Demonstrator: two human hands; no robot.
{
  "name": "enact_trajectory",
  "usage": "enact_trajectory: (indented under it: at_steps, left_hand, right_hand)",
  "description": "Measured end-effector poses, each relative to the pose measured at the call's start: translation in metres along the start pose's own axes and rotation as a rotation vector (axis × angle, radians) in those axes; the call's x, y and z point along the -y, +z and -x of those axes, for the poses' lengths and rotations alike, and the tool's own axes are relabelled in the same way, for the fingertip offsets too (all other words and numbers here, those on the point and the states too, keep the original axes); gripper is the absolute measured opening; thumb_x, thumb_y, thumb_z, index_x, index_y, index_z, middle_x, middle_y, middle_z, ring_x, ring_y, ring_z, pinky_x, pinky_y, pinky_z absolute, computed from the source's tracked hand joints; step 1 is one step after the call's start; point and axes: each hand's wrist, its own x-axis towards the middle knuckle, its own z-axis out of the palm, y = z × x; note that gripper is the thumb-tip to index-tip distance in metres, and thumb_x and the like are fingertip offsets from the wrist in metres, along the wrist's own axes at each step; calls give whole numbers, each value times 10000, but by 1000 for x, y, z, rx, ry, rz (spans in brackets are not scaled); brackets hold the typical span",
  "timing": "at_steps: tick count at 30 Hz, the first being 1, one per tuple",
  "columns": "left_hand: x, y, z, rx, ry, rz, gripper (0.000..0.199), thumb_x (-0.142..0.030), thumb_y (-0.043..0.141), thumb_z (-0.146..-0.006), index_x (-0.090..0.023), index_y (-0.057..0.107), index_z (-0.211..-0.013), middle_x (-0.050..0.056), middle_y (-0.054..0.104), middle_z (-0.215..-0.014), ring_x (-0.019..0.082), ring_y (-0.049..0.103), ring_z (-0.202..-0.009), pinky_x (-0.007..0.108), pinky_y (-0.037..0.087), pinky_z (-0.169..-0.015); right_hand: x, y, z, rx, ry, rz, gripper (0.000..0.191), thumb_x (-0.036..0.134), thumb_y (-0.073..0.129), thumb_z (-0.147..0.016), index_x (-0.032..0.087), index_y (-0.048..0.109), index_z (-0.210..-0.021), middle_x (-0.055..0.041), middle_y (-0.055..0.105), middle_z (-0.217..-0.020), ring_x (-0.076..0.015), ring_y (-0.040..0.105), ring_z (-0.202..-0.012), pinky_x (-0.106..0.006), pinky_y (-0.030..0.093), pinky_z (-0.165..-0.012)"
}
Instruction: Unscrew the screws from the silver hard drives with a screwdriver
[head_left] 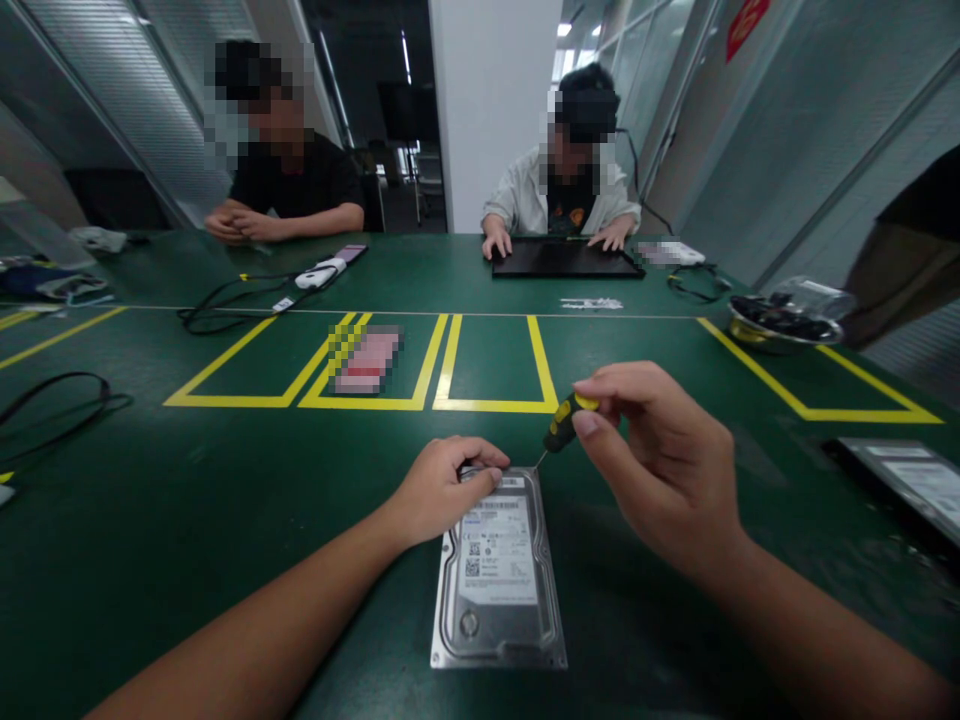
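Observation:
A silver hard drive lies label side up on the green table in front of me, its short end towards me. My left hand is closed over the drive's far left corner, with the thumb on the top face and the fingers bent over the far edge. Between thumb and fingertips, my right hand grips the end of a screwdriver with a yellow and black handle. The screwdriver leans, and its thin tip meets the drive at the far right corner. Whether it sits in a screw is too small to tell.
Another hard drive lies at the right edge. Behind it stands a metal bowl of dark parts. Yellow tape marks rectangles, one holding a pink object. Across the table sit two people, one touching a black panel. Cables lie left.

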Motion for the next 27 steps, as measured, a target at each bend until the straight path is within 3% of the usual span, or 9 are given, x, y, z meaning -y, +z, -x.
enact_trajectory:
  at_steps: [3, 9, 16, 21, 27]
  left_hand:
    - [-1, 0, 0, -4, -1, -5, 199, -234, 583, -873, -188, 719, -1010, 36, 734, -968, 194, 661, -896, 315, 494, -805]
    - [0, 0, 0, -5, 1, 4, 196, -222, 583, -870, -187, 720, -1007, 34, 733, -962, 186, 662, -884, 307, 491, -799]
    - [0, 0, 0, -8, 3, 8, 187, -219, 591, -869, -184, 720, -999, 26, 731, -952, 178, 661, -877, 300, 481, -804]
    - [-1, 0, 0, -1, -1, 8, 191, -218, 589, -867, -187, 719, -1003, 31, 731, -964, 184, 662, -890, 303, 485, -807]
    - [0, 0, 0, -2, -4, 11, 197, -225, 587, -869, -188, 718, -1012, 34, 732, -963, 188, 663, -892, 308, 494, -800]
  right_hand:
    - [0, -1, -1, 0, -15, 6, 221, 113, 615, -850, 231, 673, -1028, -27, 626, -926, -183, 584, -887, -362, 454, -701]
    - [2, -3, 1, 5, -42, -9, 264, 92, 558, -883, 246, 684, -1057, -37, 693, -1066, -204, 615, -1041, -422, 477, -874]
    - [0, -2, 1, 9, -4, 17, 206, 125, 631, -849, 233, 665, -1021, -32, 656, -965, -194, 608, -924, -374, 459, -713]
    - [0, -3, 2, 7, 4, -20, 227, 125, 596, -869, 249, 664, -1047, -43, 688, -1070, -222, 620, -1025, -409, 483, -787]
    - [-1, -2, 2, -6, 26, -3, 217, 129, 603, -866, 236, 657, -1046, -39, 670, -995, -198, 616, -921, -382, 488, -746]
